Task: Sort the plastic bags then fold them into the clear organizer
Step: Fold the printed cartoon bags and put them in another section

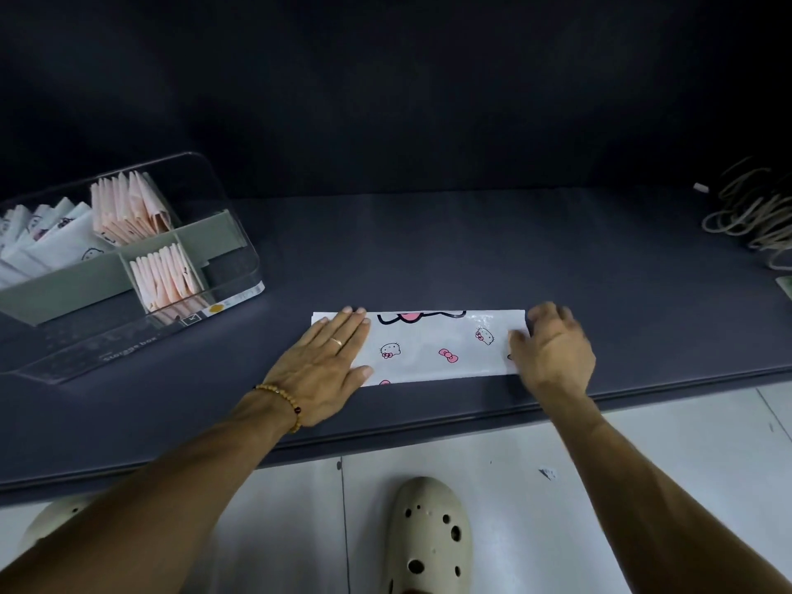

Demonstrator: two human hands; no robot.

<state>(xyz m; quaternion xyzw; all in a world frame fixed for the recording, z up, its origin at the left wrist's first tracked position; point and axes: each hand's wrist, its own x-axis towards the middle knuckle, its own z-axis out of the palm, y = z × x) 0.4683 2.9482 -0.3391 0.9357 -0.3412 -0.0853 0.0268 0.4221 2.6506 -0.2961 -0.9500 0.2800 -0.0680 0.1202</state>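
Table (514, 250) dark. Organizer (223, 233) at 10 o'clock, folded bags inside. Bag (433, 349) lies flat as a strip near the front edge, centre. Left hand (321, 362) presses its left end, fingers straight. Right hand (553, 349) pinches its right end, fingers curled.

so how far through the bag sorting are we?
Done: the clear organizer already holds folded white printed bags in one compartment and pink bags in two others. In hand: one white cartoon-print bag lies as a long strip on the table; the left hand presses it flat, the right hand is at its other end. Left: finish folding and file it. No other loose bags visible.
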